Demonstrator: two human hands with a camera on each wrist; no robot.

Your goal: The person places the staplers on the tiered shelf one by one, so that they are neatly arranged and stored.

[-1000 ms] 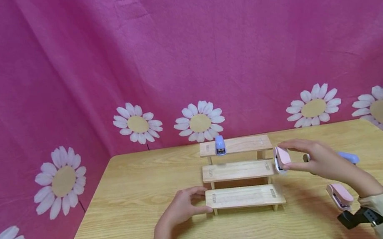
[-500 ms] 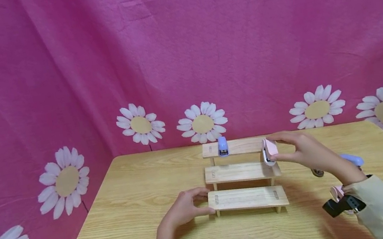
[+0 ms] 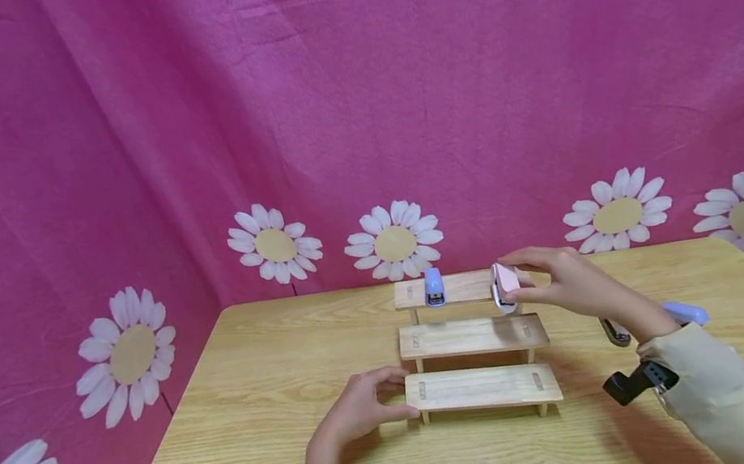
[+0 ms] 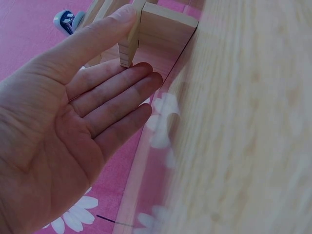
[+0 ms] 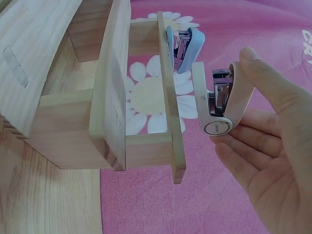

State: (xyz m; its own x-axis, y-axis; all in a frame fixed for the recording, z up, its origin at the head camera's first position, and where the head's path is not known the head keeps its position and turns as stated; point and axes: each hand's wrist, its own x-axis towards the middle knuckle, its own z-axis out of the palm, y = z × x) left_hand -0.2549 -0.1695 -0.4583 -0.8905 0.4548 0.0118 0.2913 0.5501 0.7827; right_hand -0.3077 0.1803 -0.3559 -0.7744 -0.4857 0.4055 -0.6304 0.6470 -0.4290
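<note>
In the head view, a three-tier wooden stand [image 3: 471,337] stands on the table. My left hand [image 3: 361,410] holds the left end of its lowest tier, thumb at the front corner and fingers toward the back one. In the left wrist view the thumb [image 4: 109,27] lies against the wood and the other fingers extend beside it. My right hand [image 3: 568,283] pinches a pink-and-white stapler [image 3: 507,281] between thumb and fingers, close by the right end of the top tier. A blue stapler [image 3: 434,287] sits toward the left of that tier.
Right of the stand, a second blue stapler [image 3: 684,312] and a dark-edged stapler [image 3: 614,332] lie on the wooden table [image 3: 252,400], partly behind the right forearm. A pink cloth [image 3: 466,85] with daisies hangs behind the table.
My right hand has carried the pink stapler left and slightly up, from beside the middle tier to the top tier's right end. The left hand stays on the stand.
</note>
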